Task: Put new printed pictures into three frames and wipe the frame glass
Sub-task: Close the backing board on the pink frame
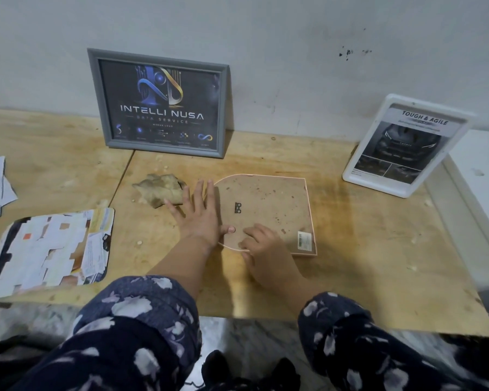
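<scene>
On the plywood tabletop [350, 249], a grey frame [161, 103] and a white frame [404, 145] lean on the wall. A pink arched frame [268, 213] lies face down; the left hand [201, 213] presses flat on it, the right hand [266, 249] curls fingertips against its backing. A crumpled cloth [158, 189] lies beside.

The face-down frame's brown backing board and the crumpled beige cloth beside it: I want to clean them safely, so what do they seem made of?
The brown backing board of the pink-edged face-down frame looks like pressed fibreboard: matte, speckled, with a small dark metal hanger at its middle. The crumpled beige cloth looks like soft fabric, judging by its loose folds; its weave is too blurred to tell.
</scene>
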### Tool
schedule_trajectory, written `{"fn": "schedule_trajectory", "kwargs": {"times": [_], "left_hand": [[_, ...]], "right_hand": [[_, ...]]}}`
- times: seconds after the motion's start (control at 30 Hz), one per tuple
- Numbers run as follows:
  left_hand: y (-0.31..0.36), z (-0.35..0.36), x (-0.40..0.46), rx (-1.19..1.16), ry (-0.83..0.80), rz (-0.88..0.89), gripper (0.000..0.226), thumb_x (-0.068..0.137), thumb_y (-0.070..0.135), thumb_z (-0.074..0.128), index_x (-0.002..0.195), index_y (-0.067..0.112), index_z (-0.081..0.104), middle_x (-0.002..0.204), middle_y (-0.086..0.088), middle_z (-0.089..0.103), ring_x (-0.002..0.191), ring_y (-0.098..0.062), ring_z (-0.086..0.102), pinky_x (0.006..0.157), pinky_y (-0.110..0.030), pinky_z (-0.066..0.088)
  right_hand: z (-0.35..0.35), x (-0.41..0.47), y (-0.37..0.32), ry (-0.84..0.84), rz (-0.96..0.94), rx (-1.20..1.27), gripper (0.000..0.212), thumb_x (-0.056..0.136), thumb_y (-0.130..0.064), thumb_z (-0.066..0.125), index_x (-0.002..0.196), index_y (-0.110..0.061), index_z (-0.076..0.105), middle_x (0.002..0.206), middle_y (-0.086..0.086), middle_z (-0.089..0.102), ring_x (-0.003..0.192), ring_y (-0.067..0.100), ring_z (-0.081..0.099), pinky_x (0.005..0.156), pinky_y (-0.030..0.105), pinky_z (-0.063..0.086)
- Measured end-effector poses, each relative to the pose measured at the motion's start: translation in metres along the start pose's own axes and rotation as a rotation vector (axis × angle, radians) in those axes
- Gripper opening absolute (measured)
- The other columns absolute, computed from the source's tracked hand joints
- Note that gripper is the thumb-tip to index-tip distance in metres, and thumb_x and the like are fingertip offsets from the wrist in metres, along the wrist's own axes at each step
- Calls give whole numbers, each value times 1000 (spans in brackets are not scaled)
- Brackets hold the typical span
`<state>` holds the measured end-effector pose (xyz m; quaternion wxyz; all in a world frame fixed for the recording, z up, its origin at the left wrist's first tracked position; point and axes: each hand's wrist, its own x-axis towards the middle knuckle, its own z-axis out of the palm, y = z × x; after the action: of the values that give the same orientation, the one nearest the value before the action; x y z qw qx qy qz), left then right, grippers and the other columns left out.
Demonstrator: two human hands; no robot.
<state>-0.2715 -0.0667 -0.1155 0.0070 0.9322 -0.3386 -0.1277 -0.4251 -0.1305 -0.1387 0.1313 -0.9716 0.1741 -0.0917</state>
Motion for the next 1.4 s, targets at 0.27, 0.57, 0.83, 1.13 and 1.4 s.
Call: {"fn": "schedule_trajectory", "kwargs": {"times": [0.27, 0.57, 0.83, 1.13, 1.4], "left_hand": [[-26, 1, -12, -256, 182, -54, 71, 98, 55, 26, 153, 18, 1, 158, -7, 0, 144, -36, 5, 116, -57, 4], [-34, -37, -5, -984, 102, -123, 61, 103, 42, 22, 152, 6, 18, 159, -14, 18, 146, -29, 15, 117, -37, 13], [-44, -76, 7, -1420, -104, -212, 46, 104, 33, 22, 106, 8, 60, 104, -9, 61, 96, -20, 56, 90, -34, 45], [-136, -87, -17, -1483, -36, -407, 46, 98, 50, 37, 98, 13, 65, 89, -8, 66, 82, -25, 61, 81, -36, 50], [-267, -88, -54, -1370, 313, -726, 61, 83, 64, 33, 110, 16, 60, 99, -6, 58, 88, -23, 54, 80, -39, 41]], "right_hand": [[-6, 4, -11, 15, 17, 3, 12, 86, -8, 56, 94, -7, 65, 104, 13, 65, 98, 30, 62, 82, 49, 52], [-132, 90, -54, 130, 361, 352, 8, 98, -21, 43, 100, -16, 49, 98, -2, 50, 82, 16, 52, 67, 30, 43], [-168, 107, -42, 119, 517, 1386, 23, 101, -15, 37, 88, -10, 56, 79, 10, 58, 73, 25, 56, 74, 39, 48], [-117, 126, -55, -112, 751, 1733, 30, 101, -17, 35, 94, -7, 63, 83, 11, 70, 72, 25, 67, 72, 40, 56], [-21, 161, -95, -167, 591, 831, 17, 92, -20, 48, 105, -25, 56, 120, 6, 61, 106, 27, 57, 93, 40, 49]]}}
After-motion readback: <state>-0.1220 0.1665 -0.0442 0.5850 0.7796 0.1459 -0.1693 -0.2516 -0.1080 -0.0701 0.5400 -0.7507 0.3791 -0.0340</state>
